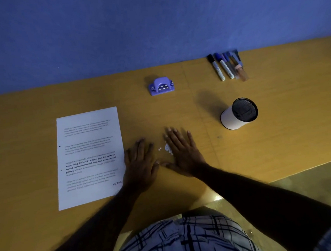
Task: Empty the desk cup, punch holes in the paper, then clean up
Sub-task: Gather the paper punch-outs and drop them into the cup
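Observation:
A small heap of white paper punch dots (167,148) lies on the brown desk (258,149) between my two hands. My left hand (141,165) lies flat with straight fingers, just right of the printed paper sheet (89,158), which shows two punched holes at its left edge. My right hand (183,153) is flat too, its inner edge against the dots. A purple hole punch (161,85) sits further back. The white desk cup (238,113) with a black mesh inside stands at the right and looks empty.
Several markers and pens (227,66) lie in a row at the back right against the blue wall (136,31). The desk's front edge runs diagonally at the right, with floor beyond it. My checked clothing fills the bottom of the view.

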`<state>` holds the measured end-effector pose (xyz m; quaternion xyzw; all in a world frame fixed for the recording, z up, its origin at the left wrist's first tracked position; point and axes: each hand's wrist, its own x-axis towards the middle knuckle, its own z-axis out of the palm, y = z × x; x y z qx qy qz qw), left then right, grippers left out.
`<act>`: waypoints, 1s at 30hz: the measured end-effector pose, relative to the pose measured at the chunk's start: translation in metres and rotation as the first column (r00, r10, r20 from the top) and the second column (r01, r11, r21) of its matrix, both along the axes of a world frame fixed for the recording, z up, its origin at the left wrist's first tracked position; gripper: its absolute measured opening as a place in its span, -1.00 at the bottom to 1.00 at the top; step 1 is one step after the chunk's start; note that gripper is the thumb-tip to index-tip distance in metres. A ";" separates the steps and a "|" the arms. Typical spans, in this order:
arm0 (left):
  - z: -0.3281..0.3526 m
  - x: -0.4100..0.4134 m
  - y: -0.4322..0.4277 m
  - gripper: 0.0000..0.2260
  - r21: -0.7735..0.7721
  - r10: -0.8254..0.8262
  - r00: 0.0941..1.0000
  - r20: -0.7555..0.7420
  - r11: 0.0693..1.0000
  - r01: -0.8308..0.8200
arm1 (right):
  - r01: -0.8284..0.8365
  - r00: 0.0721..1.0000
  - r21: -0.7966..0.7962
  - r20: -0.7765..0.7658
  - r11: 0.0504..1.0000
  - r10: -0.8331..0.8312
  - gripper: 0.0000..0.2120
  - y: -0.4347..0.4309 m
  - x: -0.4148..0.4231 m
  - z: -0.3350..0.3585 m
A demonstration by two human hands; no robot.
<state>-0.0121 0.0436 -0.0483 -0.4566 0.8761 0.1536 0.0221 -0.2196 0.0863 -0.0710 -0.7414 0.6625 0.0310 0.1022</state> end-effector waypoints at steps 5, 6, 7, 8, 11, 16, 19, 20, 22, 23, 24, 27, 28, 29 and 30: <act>-0.003 0.001 0.001 -0.35 -0.046 -0.039 0.999 0.027 0.998 0.040 | -0.007 1.000 -0.026 0.018 1.000 0.008 -0.16 0.002 -0.001 0.004; -0.005 0.001 0.001 -0.34 -0.057 -0.040 0.998 0.038 0.997 0.042 | 0.014 1.000 -0.029 0.027 0.999 -0.013 -0.17 0.003 -0.004 0.007; -0.006 0.000 0.002 -0.32 -0.068 -0.041 0.998 0.051 0.997 0.045 | 0.048 0.998 -0.026 0.037 0.999 -0.047 -0.17 0.004 -0.008 0.009; -0.007 -0.001 0.003 -0.30 -0.077 -0.047 0.997 0.062 0.996 0.052 | 0.092 0.995 -0.017 0.048 0.996 -0.091 -0.17 0.006 -0.012 0.011; -0.009 -0.009 0.007 -0.27 -0.095 -0.087 0.995 0.057 0.991 0.092 | 0.220 0.973 0.032 0.065 0.975 -0.222 -0.16 0.021 -0.020 0.013; -0.008 -0.029 0.007 -0.31 -0.111 -0.158 0.986 0.054 0.980 0.163 | 0.276 0.957 0.029 0.084 0.961 -0.277 -0.17 0.052 -0.012 0.012; -0.007 -0.032 0.004 -0.32 -0.132 -0.199 0.977 0.070 0.969 0.207 | 0.297 0.946 0.005 0.136 0.955 -0.295 -0.19 0.056 -0.004 0.007; -0.007 -0.031 0.002 -0.33 -0.141 -0.200 0.977 0.072 0.968 0.209 | 0.303 0.942 -0.004 0.154 0.953 -0.298 -0.20 0.055 -0.004 0.006; -0.007 -0.026 -0.002 -0.34 -0.154 -0.199 0.977 0.071 0.966 0.208 | 0.300 0.942 -0.011 0.161 0.954 -0.295 -0.23 0.050 -0.005 0.003; -0.007 -0.023 -0.004 -0.34 -0.159 -0.194 0.978 0.073 0.966 0.203 | 0.292 0.946 -0.011 0.149 0.956 -0.288 -0.23 0.048 -0.005 0.001; -0.007 -0.020 -0.006 -0.34 -0.163 -0.186 0.980 0.074 0.967 0.195 | 0.285 0.951 -0.009 0.131 0.959 -0.281 -0.23 0.046 -0.004 -0.001; -0.008 -0.012 -0.014 -0.33 -0.169 -0.136 0.987 0.082 0.974 0.148 | 0.267 0.962 0.000 0.059 0.964 -0.267 -0.16 0.042 -0.001 -0.005; -0.008 -0.009 -0.016 -0.33 -0.163 -0.119 0.989 0.084 0.978 0.131 | 0.261 0.965 -0.003 0.039 0.965 -0.261 -0.14 0.042 0.000 -0.005; -0.007 -0.008 -0.019 -0.33 -0.156 -0.106 0.991 0.087 0.981 0.119 | 0.254 0.967 -0.008 0.023 0.967 -0.254 -0.14 0.042 0.001 -0.006; -0.007 -0.007 -0.020 -0.32 -0.150 -0.097 0.991 0.092 0.982 0.110 | 0.246 0.969 -0.012 0.011 0.969 -0.246 -0.14 0.042 0.001 -0.006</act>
